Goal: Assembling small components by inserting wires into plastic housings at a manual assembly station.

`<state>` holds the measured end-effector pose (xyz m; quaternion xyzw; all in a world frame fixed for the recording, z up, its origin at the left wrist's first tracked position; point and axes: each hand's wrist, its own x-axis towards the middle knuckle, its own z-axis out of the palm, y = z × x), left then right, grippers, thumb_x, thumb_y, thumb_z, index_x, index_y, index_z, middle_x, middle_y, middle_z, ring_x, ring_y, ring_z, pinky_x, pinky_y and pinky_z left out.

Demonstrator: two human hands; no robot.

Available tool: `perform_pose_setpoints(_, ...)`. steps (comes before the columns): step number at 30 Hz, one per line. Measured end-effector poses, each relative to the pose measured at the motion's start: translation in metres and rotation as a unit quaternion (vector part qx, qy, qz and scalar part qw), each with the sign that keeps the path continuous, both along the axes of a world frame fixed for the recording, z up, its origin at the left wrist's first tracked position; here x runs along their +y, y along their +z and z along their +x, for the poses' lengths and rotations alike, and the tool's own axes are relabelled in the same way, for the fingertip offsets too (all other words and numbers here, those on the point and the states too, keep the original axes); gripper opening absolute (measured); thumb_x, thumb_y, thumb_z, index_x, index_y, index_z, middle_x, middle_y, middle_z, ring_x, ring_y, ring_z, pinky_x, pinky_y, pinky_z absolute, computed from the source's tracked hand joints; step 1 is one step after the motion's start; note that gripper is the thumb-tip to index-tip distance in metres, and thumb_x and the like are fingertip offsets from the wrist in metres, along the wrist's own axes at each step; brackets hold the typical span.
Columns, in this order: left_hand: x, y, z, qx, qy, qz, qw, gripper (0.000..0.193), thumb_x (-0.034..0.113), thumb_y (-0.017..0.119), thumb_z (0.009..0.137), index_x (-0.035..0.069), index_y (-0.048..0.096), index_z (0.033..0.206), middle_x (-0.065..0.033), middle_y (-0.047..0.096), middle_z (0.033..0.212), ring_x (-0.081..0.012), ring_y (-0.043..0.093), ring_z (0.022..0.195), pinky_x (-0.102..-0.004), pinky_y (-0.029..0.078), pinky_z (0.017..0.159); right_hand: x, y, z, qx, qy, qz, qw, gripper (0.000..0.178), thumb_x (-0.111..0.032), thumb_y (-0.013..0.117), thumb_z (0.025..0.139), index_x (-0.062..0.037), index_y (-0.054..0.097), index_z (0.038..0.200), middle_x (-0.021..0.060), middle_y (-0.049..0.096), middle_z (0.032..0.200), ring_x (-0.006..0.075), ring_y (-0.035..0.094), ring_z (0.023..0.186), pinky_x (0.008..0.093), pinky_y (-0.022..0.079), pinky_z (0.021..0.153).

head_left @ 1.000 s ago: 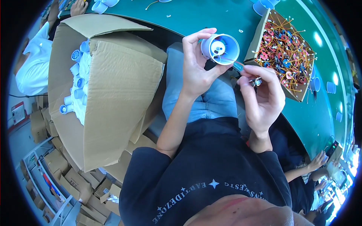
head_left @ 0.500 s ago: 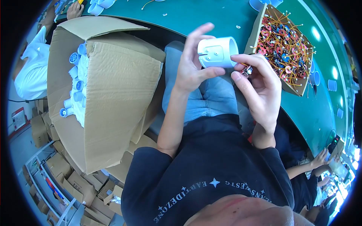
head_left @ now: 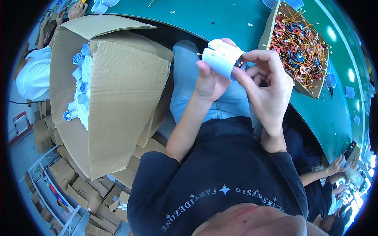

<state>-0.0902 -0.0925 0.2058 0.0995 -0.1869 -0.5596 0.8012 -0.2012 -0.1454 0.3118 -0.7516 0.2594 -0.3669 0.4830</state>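
The white hollow plastic cylinder (head_left: 221,63) sits tilted in the left hand (head_left: 212,84), the thumb at its slotted end, the other fingers curled behind it and largely hidden; at the cylinder's mouth, the right hand (head_left: 269,82) pinches a small dark metallic part (head_left: 238,63) between thumb and forefinger, right at the rim; how deep the part reaches inside, I cannot tell; a tiny pale connector (head_left: 199,54) pokes out beyond the cylinder's slotted end; left of the cylinder stands a large brown cardboard box (head_left: 126,98) holding pale-blue plastic cylinders (head_left: 82,87); right of it, on the smooth green worktop (head_left: 189,21), a brown cardboard tray (head_left: 268,29) is heaped with red and blue discs with orange wires (head_left: 297,51).
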Motion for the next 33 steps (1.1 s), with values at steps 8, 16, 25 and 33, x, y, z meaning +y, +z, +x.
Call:
perform_pose_setpoints(8, -0.001, 0.029, -0.001, 0.121, -0.005, 0.042, 0.992, 0.079, 0.07, 0.039, 0.089, 0.007, 0.04, 0.136, -0.012, 0.059, 0.116, -0.0234, 0.058, 0.106, -0.0363, 0.051, 0.084, 0.001, -0.005, 0.012, 0.092, -0.061, -0.159, 0.981, 0.023, -0.005, 0.078, 0.076, -0.0052, 0.068, 0.097, -0.0017, 0.045, 0.056, 0.0035, 0.033, 0.05, 0.0222, 0.027, 0.043)
perform_pose_setpoints(16, -0.002, -0.007, 0.018, 0.094, -0.003, -0.039, 0.995, 0.055, 0.04, 0.031, 0.102, 0.008, 0.032, 0.146, -0.0148, 0.056, 0.126, -0.0275, 0.056, 0.111, -0.044, 0.045, 0.093, -0.003, -0.016, 0.02, 0.05, -0.016, -0.187, 0.981, 0.026, -0.006, 0.078, 0.076, -0.0045, 0.065, 0.098, 0.0003, 0.047, 0.056, 0.0048, 0.033, 0.047, 0.0219, 0.028, 0.043)
perform_pose_setpoints(25, -0.004, 0.007, 0.019, 0.047, 0.052, 0.081, 0.994, 0.045, 0.036, 0.029, 0.103, 0.002, 0.048, 0.126, -0.0133, 0.06, 0.11, -0.023, 0.061, 0.098, -0.0371, 0.05, 0.088, -0.004, -0.017, 0.027, 0.068, -0.037, -0.129, 0.989, 0.037, -0.002, 0.079, 0.072, -0.0047, 0.047, 0.089, 0.0041, 0.053, 0.058, 0.007, 0.038, 0.046, 0.0228, 0.034, 0.043)
perform_pose_setpoints(33, -0.005, 0.006, 0.016, 0.048, 0.048, 0.035, 0.997, 0.051, 0.045, 0.026, 0.103, 0.003, 0.052, 0.114, -0.0126, 0.058, 0.112, -0.0224, 0.058, 0.101, -0.0351, 0.048, 0.089, -0.007, -0.013, 0.024, 0.098, -0.023, -0.139, 0.985, 0.034, -0.003, 0.08, 0.071, -0.0045, 0.049, 0.086, 0.0041, 0.053, 0.061, 0.0075, 0.045, 0.048, 0.0232, 0.039, 0.046)
